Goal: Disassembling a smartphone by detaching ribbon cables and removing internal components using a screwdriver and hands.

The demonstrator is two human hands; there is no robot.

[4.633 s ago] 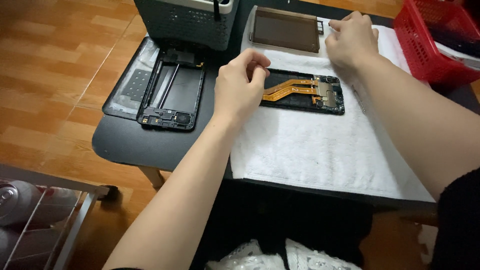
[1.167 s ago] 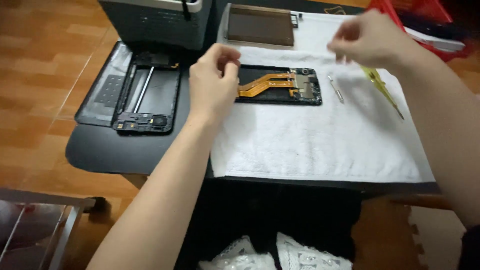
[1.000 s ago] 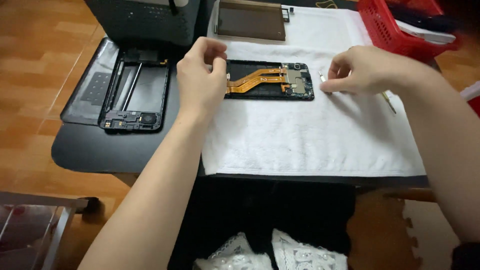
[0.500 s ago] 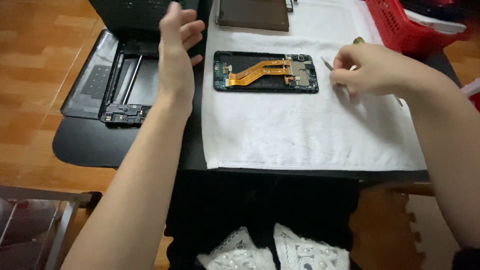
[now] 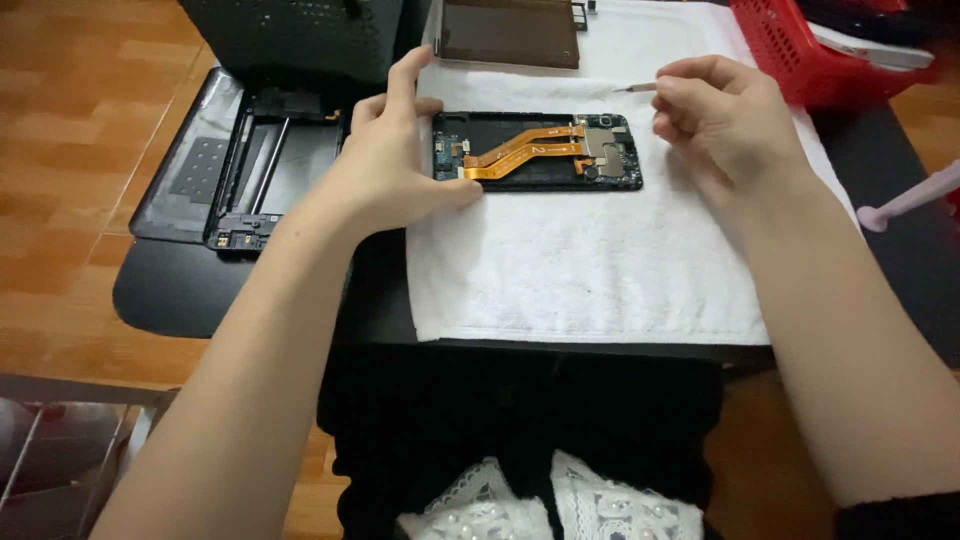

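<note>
The opened phone (image 5: 537,151) lies on the white towel (image 5: 590,270); the left hand (image 5: 395,165), fingers loosely spread, steadies its left end; the right hand (image 5: 722,112) pinches thin tweezers (image 5: 634,88); better keep the frame pressed flat and approach the connector gently.

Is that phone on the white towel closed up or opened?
Opened. The phone lies flat on the towel with its back off: an orange ribbon cable and circuit parts are exposed.

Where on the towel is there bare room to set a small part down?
Free: the wide strip of white towel between the opened phone and the towel's near edge. Crowded: beside the phone, where the left hand rests at its left end and the right hand holds a thin metal tool above its right end.
</note>
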